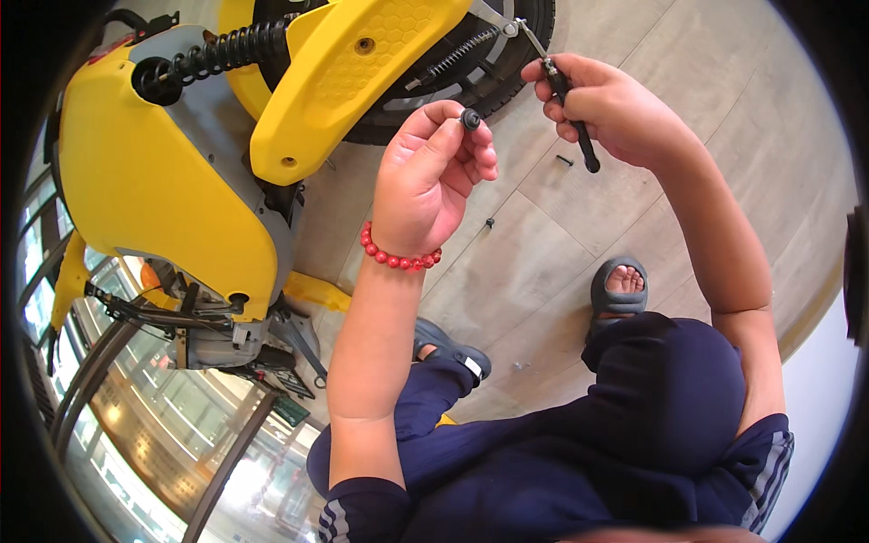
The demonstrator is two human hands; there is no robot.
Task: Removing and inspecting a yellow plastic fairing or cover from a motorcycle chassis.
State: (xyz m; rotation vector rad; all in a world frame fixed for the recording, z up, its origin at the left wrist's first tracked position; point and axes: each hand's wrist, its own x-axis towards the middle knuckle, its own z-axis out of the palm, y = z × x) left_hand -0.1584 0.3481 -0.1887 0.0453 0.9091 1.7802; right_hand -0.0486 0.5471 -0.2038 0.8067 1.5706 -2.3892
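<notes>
My left hand [425, 176], with a red bead bracelet [401, 261] at its wrist, pinches a small black round piece [470, 119] between thumb and forefinger. Whether it is a bolt head or a nut cannot be made out. My right hand [606, 104] is closed round a slim black handle [581, 140] with a silver shaft [541, 45]. The shaft's far end meets or overlaps a silver lever arm [509, 27] beside the wheel [539, 18]; contact is unclear. Nearest to my left hand is the yellow cover [353, 68] of a yellow two-wheeled vehicle [158, 172].
Dark screws [565, 160] lie loose on the wood-look floor [543, 290], one more [490, 223] nearer to me. A black coil shock absorber [231, 52] and a thin spring [463, 54] sit by the wheel. My sandalled foot [619, 290] rests at the right; glass panels [181, 434] stand lower left.
</notes>
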